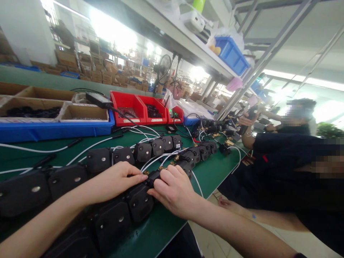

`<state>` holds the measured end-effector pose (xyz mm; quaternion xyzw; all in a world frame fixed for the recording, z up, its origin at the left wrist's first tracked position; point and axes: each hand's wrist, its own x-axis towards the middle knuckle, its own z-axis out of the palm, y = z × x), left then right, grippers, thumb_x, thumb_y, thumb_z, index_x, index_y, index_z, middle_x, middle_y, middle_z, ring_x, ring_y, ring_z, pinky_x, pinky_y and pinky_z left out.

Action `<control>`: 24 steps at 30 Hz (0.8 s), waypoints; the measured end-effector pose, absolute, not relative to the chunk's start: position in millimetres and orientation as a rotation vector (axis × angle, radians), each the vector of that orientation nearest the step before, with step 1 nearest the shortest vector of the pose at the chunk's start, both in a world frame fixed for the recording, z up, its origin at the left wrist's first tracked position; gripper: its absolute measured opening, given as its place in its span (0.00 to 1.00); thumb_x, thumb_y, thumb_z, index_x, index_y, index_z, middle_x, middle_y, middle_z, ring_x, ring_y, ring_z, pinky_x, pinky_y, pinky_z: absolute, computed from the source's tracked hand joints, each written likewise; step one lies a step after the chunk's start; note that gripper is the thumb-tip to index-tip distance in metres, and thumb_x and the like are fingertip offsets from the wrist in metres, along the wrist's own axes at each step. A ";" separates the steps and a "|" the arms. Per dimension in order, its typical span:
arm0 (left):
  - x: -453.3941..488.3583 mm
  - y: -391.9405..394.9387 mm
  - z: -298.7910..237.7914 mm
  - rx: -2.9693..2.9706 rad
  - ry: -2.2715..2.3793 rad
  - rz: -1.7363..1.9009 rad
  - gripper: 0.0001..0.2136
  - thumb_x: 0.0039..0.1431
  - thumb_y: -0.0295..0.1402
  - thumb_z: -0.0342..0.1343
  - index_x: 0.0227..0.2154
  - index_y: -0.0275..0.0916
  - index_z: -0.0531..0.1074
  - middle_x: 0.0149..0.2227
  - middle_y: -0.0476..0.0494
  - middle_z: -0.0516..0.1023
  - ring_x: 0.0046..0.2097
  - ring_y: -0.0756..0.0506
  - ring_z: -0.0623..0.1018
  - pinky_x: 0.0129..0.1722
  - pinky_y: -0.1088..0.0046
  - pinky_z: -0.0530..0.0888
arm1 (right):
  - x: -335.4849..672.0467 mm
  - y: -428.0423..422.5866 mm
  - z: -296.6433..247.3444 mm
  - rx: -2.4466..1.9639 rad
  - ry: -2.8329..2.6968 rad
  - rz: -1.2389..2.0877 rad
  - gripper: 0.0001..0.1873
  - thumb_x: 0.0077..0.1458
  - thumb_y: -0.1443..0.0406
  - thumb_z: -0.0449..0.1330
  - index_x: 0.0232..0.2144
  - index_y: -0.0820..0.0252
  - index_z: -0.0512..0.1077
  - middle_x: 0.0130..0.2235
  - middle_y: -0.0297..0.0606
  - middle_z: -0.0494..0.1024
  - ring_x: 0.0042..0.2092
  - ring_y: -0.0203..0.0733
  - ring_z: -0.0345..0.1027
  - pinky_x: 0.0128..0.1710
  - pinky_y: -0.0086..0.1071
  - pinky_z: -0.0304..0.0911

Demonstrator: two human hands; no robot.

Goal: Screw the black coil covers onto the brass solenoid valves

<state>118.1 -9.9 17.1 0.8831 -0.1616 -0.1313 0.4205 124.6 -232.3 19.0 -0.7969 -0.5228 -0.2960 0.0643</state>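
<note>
The left hand and right hand are bare, forearms too. Bottom right shows a dark strip, perhaps a sleeve edge.

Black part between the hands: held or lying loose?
Held: fingers of left hand and right hand pinch the part from both sides.

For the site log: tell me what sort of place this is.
Probably a factory assembly line for electrical parts: rows of identical black housings with white cables on a long green bench, red parts bins behind them, and a co-worker seated alongside.
</note>
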 end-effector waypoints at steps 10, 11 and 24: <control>118.9 -10.1 16.9 2.214 -0.416 -0.328 0.24 0.59 0.53 0.49 0.23 0.40 0.78 0.25 0.48 0.79 0.31 0.44 0.74 0.31 0.72 0.66 | 130.2 -221.3 16.1 -2.345 -1.491 -1.065 0.23 0.69 0.62 0.51 0.20 0.60 0.65 0.24 0.36 0.64 0.32 0.42 0.50 0.32 0.38 0.40; 119.0 -10.0 17.1 2.221 -0.411 -0.335 0.24 0.59 0.54 0.48 0.24 0.40 0.78 0.26 0.48 0.79 0.31 0.44 0.75 0.31 0.72 0.66 | 130.1 -220.8 14.8 -2.339 -1.475 -1.077 0.24 0.69 0.62 0.50 0.20 0.60 0.64 0.24 0.36 0.64 0.32 0.42 0.50 0.32 0.38 0.40; 118.2 -8.5 17.4 2.180 -0.378 -0.403 0.25 0.59 0.54 0.48 0.26 0.39 0.80 0.30 0.47 0.82 0.34 0.42 0.77 0.33 0.71 0.66 | 130.1 -227.2 7.6 -2.066 -1.614 -0.945 0.17 0.68 0.65 0.54 0.25 0.61 0.69 0.26 0.35 0.67 0.30 0.37 0.56 0.32 0.32 0.51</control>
